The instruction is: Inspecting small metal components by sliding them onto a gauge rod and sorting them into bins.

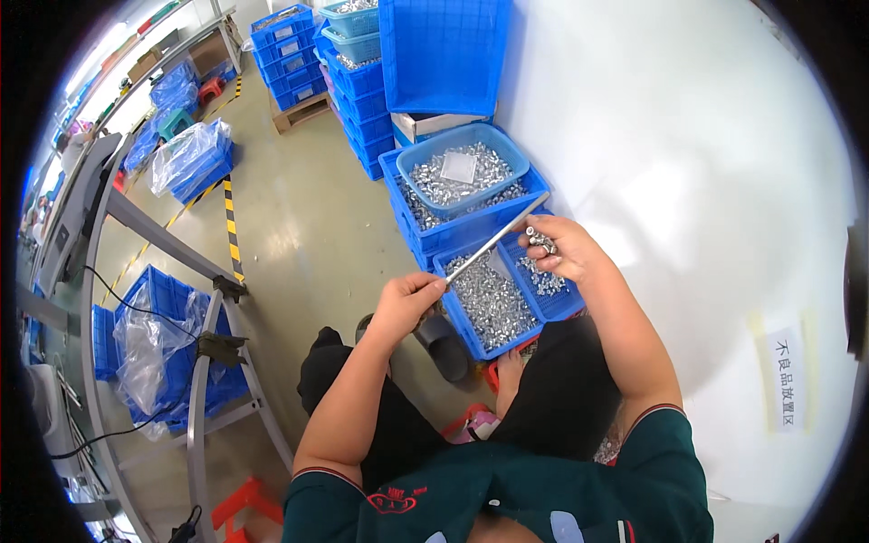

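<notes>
My left hand [407,303] pinches a rod [490,245] above the bin [511,342]; right hand [572,249] grips metal parts [541,242]. Best keep parts over bin, rod steady.

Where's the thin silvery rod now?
Head view, right of centre: the rod slants from left hand to right hand, over a blue plastic basket of metal parts.

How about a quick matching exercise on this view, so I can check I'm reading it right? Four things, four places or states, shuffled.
1. Rod
2. Pale square
3. Dark slipper
4. Right hand

A. On the floor
B. Holding small metal parts
C. Slanted, lower end in the left hand
D. Inside the light-blue basket

Pairs: 1-C, 2-D, 3-A, 4-B
</notes>
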### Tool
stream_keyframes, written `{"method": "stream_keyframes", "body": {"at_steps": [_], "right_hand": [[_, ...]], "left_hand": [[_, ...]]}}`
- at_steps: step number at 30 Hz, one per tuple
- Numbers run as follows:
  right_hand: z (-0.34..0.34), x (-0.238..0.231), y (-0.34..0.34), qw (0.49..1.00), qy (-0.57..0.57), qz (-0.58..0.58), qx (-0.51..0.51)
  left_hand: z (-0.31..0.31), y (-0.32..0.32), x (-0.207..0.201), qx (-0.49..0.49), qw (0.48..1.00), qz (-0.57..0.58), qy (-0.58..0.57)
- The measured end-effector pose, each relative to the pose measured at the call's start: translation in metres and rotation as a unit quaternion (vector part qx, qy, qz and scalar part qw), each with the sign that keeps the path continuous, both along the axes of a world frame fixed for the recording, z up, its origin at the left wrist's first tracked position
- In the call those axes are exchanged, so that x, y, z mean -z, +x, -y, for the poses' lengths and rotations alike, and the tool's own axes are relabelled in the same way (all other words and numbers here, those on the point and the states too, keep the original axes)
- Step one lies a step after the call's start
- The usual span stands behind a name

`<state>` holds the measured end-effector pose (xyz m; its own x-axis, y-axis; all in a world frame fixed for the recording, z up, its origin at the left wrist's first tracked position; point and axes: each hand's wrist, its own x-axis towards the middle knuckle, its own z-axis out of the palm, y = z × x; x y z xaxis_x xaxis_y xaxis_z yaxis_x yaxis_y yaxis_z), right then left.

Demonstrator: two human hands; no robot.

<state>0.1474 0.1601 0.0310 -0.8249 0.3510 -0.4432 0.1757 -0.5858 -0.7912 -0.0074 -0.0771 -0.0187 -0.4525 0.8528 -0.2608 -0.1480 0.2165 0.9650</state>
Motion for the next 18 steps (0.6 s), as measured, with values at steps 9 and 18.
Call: {"method": "stream_keyframes", "body": {"at_steps": [9,18], "right_hand": [[-0.027,0.005,0.003,0.989,-0.095,-0.087,0.074],[-0.027,0.003,0.001,0.985,-0.107,-0.120,0.055]], "left_hand": [[0.006,-0.005,0.001,-0.003,1.000,0.006,-0.031],[0.008,-0.003,0.008,-0.007,0.999,-0.034,0.001]]}}
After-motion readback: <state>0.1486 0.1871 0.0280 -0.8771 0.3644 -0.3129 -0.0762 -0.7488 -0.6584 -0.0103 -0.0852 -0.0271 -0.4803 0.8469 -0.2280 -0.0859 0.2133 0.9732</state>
